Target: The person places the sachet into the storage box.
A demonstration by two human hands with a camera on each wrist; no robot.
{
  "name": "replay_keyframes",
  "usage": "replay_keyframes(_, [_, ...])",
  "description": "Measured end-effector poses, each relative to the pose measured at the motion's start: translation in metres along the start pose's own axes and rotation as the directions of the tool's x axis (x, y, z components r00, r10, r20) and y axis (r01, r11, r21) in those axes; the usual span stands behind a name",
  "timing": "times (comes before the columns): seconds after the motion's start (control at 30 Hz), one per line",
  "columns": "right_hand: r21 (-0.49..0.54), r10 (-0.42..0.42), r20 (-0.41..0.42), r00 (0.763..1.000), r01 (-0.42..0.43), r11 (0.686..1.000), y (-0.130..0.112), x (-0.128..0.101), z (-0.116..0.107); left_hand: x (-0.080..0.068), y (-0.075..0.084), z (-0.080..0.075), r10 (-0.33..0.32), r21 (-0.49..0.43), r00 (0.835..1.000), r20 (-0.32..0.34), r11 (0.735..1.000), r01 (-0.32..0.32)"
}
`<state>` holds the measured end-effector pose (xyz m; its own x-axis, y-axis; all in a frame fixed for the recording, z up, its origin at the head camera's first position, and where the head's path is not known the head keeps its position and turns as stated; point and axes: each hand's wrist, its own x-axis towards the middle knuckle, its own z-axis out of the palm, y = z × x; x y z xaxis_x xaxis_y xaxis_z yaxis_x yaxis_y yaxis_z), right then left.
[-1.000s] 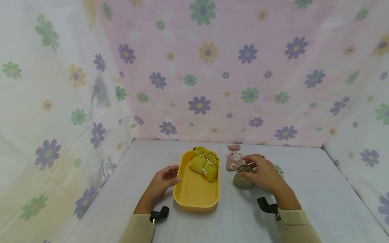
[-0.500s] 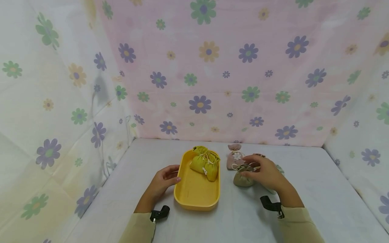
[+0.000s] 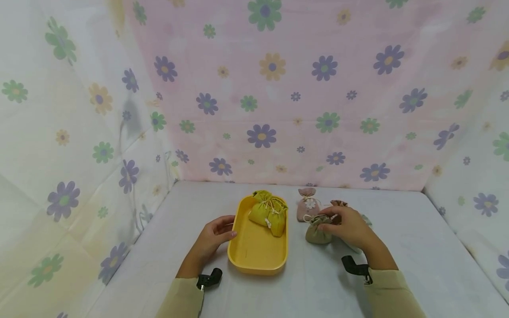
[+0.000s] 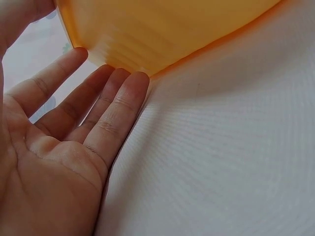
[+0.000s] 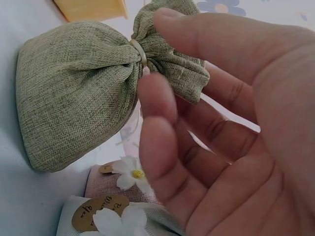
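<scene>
My left hand (image 3: 210, 240) touches the left side of a yellow plastic tray (image 3: 256, 256). In the left wrist view its fairly straight fingers (image 4: 115, 110) rest against the tray's outer wall. Two yellow-green drawstring pouches (image 3: 260, 215) lie at the tray's far end. Right of the tray, my right hand (image 3: 351, 229) pinches the gathered top of an olive-green drawstring pouch (image 3: 317, 235) between thumb and fingers. The right wrist view shows the thumb (image 5: 179, 32) on the near face of the cloth, with a finger behind. The pouch's body appears to sit on the table.
A pink pouch (image 3: 305, 213) with a white flower stands behind the olive one. Partly hidden by my right hand are a reddish-brown pouch top (image 3: 339, 203) and a pale green pouch (image 3: 366, 219). Flowered cloth (image 3: 278, 101) encloses the white table (image 3: 318, 287) at the back and sides.
My right hand has shifted slightly right, and its fingers have lowered and drawn in on the olive-green pouch's top. The left hand and the tray stay put.
</scene>
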<state>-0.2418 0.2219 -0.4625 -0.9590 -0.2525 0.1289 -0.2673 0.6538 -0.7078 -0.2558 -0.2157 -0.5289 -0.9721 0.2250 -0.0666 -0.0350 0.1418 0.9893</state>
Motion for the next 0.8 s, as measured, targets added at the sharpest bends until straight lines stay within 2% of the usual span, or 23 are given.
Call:
replay_keyframes(0.17, [-0.008,-0.016,-0.027,0.999,0.016,1.0,-0.001,0.0,-0.001,0.002,-0.001,0.0,0.008,0.002,1.0,0.004,1.0,-0.008])
replay_keyframes(0.53, [0.07,-0.043,-0.059,0.997,0.047,0.996,-0.003,0.001,0.003,0.002,-0.004,-0.001,0.001,0.007,1.0,-0.011,1.0,-0.001])
replay_keyframes(0.8, [0.148,-0.03,-0.049,0.998,0.037,0.988,-0.012,-0.001,0.003,0.002,-0.003,-0.001,-0.002,-0.004,1.0,0.002,1.0,0.002])
